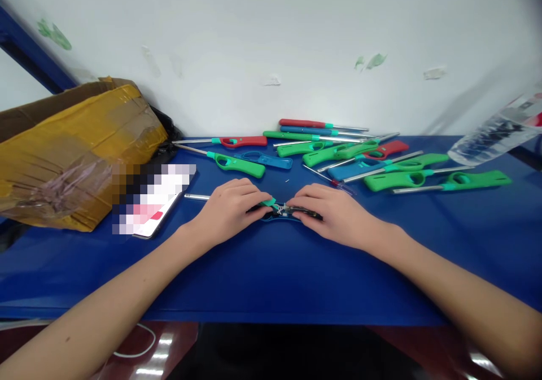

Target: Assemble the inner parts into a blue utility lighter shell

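Between my hands, low over the blue table, lies an opened long-neck lighter [280, 212], its inner parts showing in a blue shell half. My left hand [232, 208] is closed around its trigger end, fingertips at a small green piece [268, 202]. The metal tube [197, 197] sticks out to the left past that hand. With thumb and fingers, my right hand [334, 210] pinches the handle end, where a dark part [305, 210] shows. My fingers hide much of both ends.
Several red, blue and green lighters [402, 179] lie behind my hands. A phone [158, 205] and a taped cardboard box [84, 154] are on the left. A clear plastic bottle [495, 131] stands at the right. A white wall [254, 41] rises behind the blue table [254, 278].
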Motion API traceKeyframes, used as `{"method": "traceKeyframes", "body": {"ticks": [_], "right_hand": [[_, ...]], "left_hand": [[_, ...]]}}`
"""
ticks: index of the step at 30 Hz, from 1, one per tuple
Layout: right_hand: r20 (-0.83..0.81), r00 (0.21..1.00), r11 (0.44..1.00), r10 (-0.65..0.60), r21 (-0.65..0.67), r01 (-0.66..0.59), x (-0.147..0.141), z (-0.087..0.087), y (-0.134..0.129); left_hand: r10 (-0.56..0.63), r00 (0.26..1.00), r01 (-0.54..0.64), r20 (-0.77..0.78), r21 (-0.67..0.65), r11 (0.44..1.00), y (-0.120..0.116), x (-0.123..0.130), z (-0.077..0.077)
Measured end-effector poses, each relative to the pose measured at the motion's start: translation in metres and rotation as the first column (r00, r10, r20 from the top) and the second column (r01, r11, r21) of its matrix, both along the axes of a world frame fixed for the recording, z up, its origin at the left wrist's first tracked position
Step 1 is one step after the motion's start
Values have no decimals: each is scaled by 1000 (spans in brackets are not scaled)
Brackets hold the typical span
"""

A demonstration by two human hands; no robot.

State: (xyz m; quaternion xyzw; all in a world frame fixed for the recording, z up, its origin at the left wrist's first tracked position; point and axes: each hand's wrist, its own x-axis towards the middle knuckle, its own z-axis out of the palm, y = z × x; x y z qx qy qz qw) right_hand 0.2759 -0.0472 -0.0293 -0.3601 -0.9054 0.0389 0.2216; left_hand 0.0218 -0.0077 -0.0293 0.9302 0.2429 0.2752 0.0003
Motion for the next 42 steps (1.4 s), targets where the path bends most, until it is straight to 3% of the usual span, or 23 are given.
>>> {"method": "traceKeyframes", "body": {"ticks": [7, 14, 23, 29, 35, 42], "right_hand": [[-3, 1000, 1000, -1, -9, 1, -1, 1, 0], [0, 1000, 1000, 0, -13, 0, 0, 0, -1], [-3, 1000, 1000, 5, -21, -6, 1, -1, 1], [2, 1000, 1000, 1, -24, -1, 0, -1, 0], [0, 1000, 1000, 6, -27, -6, 1, 0, 0], [-8, 1000, 999, 0, -40, 0, 0, 0, 0]], "left_hand": [[-97, 995, 90, -15, -229, 969, 6, -13, 12], [-120, 993, 116, -7, -216, 970, 5, -14, 15], [-62, 996, 40, -71, -270, 962, 0, -15, 18], [-139, 989, 121, -48, -271, 955, 2, -14, 18], [-13, 998, -5, -56, -298, 955, 0, -11, 20], [17, 1000, -24, -20, -367, 930, 1, -11, 19]]}}
